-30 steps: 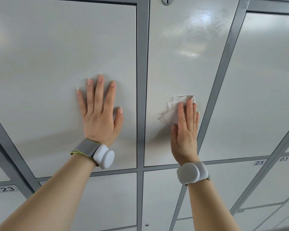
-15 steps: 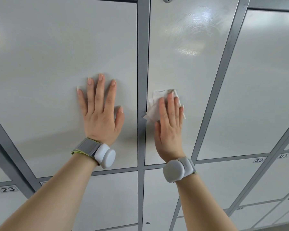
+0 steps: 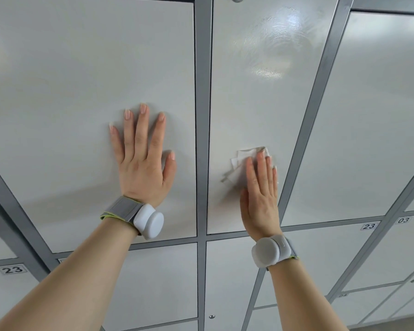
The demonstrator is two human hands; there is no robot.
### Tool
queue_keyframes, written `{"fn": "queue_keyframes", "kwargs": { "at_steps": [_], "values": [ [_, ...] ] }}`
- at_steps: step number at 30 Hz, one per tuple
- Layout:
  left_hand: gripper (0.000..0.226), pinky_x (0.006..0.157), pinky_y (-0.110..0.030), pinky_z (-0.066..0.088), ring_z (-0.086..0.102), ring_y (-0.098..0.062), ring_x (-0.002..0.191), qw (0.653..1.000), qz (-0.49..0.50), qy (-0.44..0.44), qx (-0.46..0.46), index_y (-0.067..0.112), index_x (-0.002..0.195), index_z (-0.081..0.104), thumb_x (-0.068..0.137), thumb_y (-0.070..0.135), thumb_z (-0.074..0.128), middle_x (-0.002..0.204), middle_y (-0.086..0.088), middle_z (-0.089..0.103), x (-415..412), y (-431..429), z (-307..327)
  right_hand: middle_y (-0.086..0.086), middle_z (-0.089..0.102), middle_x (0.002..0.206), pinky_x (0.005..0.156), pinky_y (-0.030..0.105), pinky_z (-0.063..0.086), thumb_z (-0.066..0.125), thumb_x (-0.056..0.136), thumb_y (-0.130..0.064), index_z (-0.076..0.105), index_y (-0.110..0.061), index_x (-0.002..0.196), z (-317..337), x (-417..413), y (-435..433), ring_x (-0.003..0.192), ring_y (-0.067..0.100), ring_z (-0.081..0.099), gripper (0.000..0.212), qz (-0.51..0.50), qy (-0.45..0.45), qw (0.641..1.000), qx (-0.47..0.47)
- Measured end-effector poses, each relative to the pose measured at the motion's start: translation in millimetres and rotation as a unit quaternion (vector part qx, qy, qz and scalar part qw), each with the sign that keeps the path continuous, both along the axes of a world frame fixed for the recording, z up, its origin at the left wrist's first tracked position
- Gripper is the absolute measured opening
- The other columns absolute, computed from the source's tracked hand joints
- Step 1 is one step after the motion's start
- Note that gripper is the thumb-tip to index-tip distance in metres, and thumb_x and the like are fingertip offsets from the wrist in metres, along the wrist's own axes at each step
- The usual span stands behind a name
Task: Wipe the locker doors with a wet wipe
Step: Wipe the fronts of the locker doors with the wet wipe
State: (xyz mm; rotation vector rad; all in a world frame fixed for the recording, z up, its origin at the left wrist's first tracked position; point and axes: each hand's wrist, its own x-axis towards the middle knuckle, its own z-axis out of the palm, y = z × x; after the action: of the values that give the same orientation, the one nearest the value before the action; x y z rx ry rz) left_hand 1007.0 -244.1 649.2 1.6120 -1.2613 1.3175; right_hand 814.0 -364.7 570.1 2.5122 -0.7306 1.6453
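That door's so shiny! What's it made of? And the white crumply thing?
The locker door looks like painted metal, pale grey and glossy: light glares off it, with swirly streaks. The wet wipe under the right hand looks like thin, soft white paper or cloth: its edges fold and crumple.

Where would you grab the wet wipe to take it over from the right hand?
Probably the crumpled flap of the wet wipe that sticks out left of the right hand. Come in from the left: the rest is pinned flat against the locker door under straight fingers.
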Motion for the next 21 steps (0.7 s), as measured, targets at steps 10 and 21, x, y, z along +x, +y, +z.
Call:
{"fn": "queue_keyframes", "kwargs": {
  "at_steps": [10,21],
  "values": [
    [0.057,0.116,-0.048,-0.004,0.010,-0.040,0.139,1.000,0.001,0.002,0.002,0.009,0.145,0.028,0.091,0.025,0.042,0.149,-0.023,0.029,-1,-1,0,0.012,0.004,0.156,0.120,0.037,-0.001,0.031,0.095,-0.003,0.018,0.001,0.149,28,7,0,0.146,0.030,0.001,0.055,-0.036,-0.108,0.992,0.058],
    [0.057,0.116,-0.048,-0.004,0.010,-0.040,0.140,1.000,-0.002,0.006,-0.001,0.010,0.145,0.028,0.092,0.025,0.042,0.149,-0.023,0.029,-1,-1,-1,0.002,0.004,0.157,0.120,0.045,0.006,0.036,0.083,0.010,0.021,-0.004,0.147,8,28,20,0.148,0.023,-0.001,0.067,0.029,0.001,0.999,-0.015]
  ]
}}
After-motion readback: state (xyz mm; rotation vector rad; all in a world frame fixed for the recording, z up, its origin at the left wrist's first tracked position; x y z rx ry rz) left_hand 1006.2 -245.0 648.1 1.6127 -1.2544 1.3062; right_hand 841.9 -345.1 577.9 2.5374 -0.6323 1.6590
